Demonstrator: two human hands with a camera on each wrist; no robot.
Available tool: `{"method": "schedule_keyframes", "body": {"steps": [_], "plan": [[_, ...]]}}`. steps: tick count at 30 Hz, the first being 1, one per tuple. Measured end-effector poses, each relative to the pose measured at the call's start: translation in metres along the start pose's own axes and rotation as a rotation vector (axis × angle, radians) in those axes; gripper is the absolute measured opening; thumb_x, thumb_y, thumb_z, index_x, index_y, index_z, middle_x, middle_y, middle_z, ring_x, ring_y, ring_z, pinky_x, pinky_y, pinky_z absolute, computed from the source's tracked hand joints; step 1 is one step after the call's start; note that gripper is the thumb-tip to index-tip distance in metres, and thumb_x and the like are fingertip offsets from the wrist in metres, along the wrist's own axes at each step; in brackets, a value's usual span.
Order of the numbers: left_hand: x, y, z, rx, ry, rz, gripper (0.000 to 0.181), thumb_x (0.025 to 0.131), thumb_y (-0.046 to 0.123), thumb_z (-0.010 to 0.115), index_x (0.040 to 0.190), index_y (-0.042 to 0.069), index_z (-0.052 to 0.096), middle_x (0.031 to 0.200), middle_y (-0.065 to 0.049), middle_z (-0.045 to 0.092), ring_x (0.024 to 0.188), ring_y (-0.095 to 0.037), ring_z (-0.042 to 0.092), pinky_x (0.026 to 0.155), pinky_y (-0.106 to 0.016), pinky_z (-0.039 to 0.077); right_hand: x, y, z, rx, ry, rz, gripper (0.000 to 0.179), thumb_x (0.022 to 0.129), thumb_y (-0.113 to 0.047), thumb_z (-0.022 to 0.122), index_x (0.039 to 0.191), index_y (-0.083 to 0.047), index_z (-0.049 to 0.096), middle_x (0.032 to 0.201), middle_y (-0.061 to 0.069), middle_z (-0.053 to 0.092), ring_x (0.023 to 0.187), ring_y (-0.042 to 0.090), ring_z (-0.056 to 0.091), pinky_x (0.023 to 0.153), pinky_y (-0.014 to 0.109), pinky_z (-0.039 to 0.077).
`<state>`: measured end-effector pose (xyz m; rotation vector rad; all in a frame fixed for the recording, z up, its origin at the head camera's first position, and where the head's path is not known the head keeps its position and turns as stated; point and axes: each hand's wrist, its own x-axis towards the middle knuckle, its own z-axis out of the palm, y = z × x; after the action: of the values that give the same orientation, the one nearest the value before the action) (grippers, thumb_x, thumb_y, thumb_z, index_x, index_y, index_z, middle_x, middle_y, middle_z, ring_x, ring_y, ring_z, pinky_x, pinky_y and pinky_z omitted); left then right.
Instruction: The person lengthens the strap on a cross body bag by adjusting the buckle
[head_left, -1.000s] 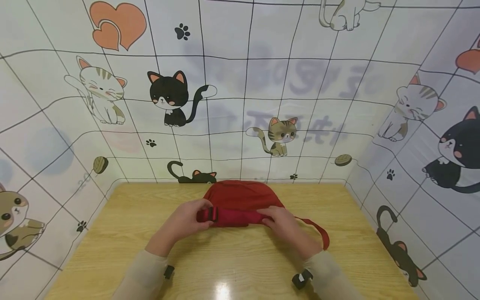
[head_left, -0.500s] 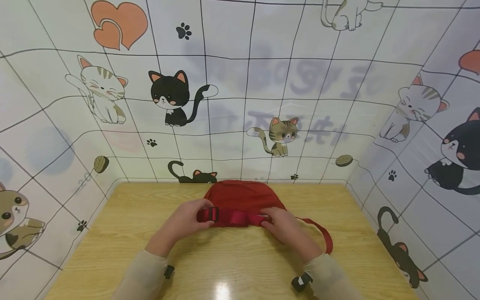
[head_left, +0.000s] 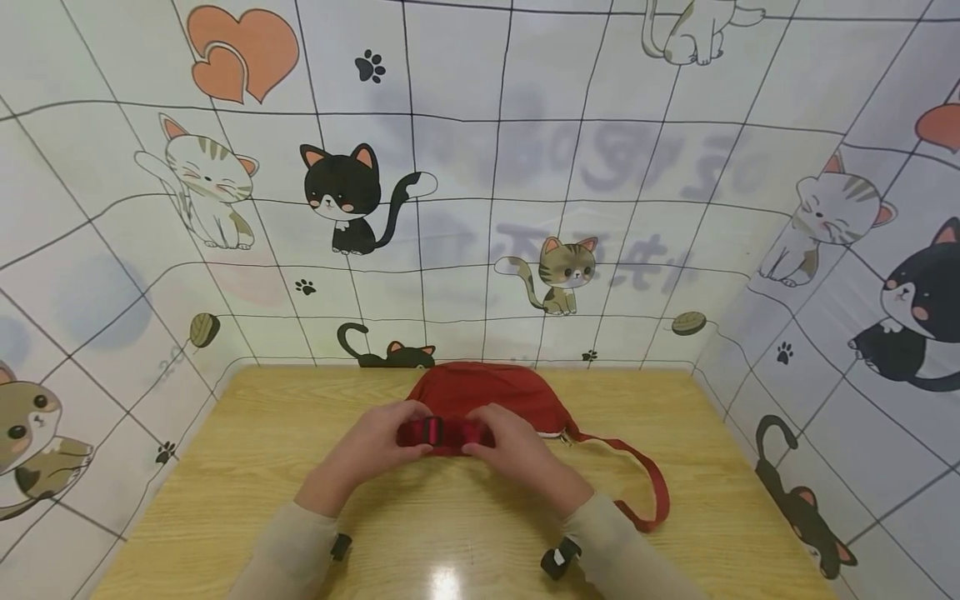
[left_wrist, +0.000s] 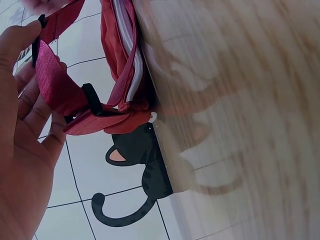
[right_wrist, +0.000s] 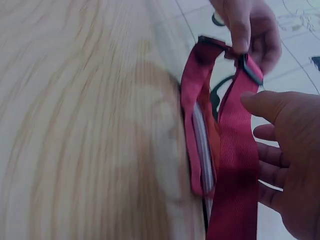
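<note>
A red waist bag (head_left: pixel 487 390) lies on the table against the back wall. In front of it, the left hand (head_left: pixel 375 446) pinches its webbing strap (head_left: pixel 456 432) at a black slide buckle (head_left: pixel 432 431). The right hand (head_left: pixel 517 450) holds the same strap a short way to the right, thumb on the near edge and fingers behind. A second black slider (left_wrist: pixel 91 98) shows on a strap loop in the left wrist view. The bag's pale zipper (right_wrist: pixel 202 145) runs along its side in the right wrist view.
A loose length of red strap (head_left: pixel 656 483) curls over the wooden table (head_left: pixel 262 450) on the right. Cat-printed sheeting (head_left: pixel 465 167) walls in the back and both sides. Black camera mounts (head_left: pixel 558 558) hang below the sleeves.
The right hand has slid left along the strap, nearer the left hand. More of the bag's right end and loose strap shows. The left hand keeps its hold at the slide buckle.
</note>
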<state>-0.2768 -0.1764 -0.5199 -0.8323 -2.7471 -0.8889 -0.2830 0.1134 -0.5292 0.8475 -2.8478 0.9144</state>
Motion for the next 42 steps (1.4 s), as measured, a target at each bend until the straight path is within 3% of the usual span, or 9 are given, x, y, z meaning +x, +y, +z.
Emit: {"method": "schedule_keyframes", "body": {"steps": [4,11,17,24,30,34,42], "plan": [[0.000,0.000,0.001,-0.018,-0.007,-0.006,0.042,0.090,0.028,0.095,0.124,0.025,0.071,0.110,0.015,0.072,0.096,-0.008,0.066,0.087,-0.035,0.059,0.008,-0.013,0.003,0.082,-0.025,-0.028,0.045,0.100,-0.031,0.086,0.140,-0.017,0.069,0.120,-0.006,0.069,0.105,0.011,0.062,0.093,0.036,0.056],[-0.001,0.001,0.002,-0.019,0.004,0.002,0.043,0.089,0.027,0.096,0.124,0.024,0.071,0.111,0.013,0.073,0.096,-0.009,0.066,0.086,-0.035,0.059,0.014,-0.022,0.007,0.129,-0.008,-0.028,0.044,0.100,-0.024,0.086,0.139,-0.014,0.068,0.115,-0.002,0.063,0.098,0.013,0.061,0.086,0.033,0.054],[-0.001,0.001,0.003,-0.025,0.025,0.029,0.043,0.089,0.027,0.096,0.124,0.026,0.072,0.111,0.014,0.073,0.097,-0.009,0.067,0.088,-0.036,0.059,0.018,-0.025,0.012,0.184,-0.026,-0.016,0.044,0.098,-0.021,0.087,0.139,-0.017,0.068,0.123,-0.001,0.065,0.109,0.015,0.064,0.095,0.036,0.056],[-0.002,0.000,0.004,-0.051,0.043,0.058,0.045,0.089,0.031,0.097,0.127,0.026,0.073,0.116,0.015,0.073,0.102,-0.009,0.068,0.091,-0.038,0.059,0.019,-0.030,0.017,0.150,-0.016,-0.075,0.051,0.096,-0.027,0.090,0.141,-0.021,0.066,0.128,-0.006,0.064,0.117,0.012,0.061,0.103,0.038,0.056],[-0.002,0.000,0.003,-0.089,0.021,0.011,0.045,0.091,0.035,0.094,0.128,0.027,0.070,0.117,0.014,0.072,0.104,-0.009,0.068,0.093,-0.039,0.059,0.019,-0.031,0.019,0.083,0.022,-0.127,0.050,0.098,-0.029,0.089,0.141,-0.019,0.066,0.131,-0.004,0.067,0.117,0.012,0.063,0.102,0.037,0.057],[-0.002,0.001,0.000,-0.052,0.009,0.009,0.050,0.088,0.032,0.098,0.128,0.025,0.069,0.117,0.012,0.069,0.106,-0.011,0.065,0.094,-0.040,0.058,0.018,-0.031,0.020,0.092,0.021,-0.133,0.050,0.098,-0.026,0.089,0.141,-0.018,0.066,0.133,-0.004,0.068,0.119,0.012,0.064,0.103,0.036,0.057],[-0.007,-0.009,-0.005,0.058,0.033,0.073,0.054,0.079,0.022,0.103,0.122,0.019,0.071,0.117,0.009,0.064,0.110,-0.013,0.062,0.100,-0.042,0.057,0.018,-0.034,0.018,0.113,0.004,-0.106,0.051,0.097,-0.021,0.089,0.142,-0.018,0.065,0.134,-0.004,0.069,0.118,0.013,0.064,0.101,0.036,0.058]]}}
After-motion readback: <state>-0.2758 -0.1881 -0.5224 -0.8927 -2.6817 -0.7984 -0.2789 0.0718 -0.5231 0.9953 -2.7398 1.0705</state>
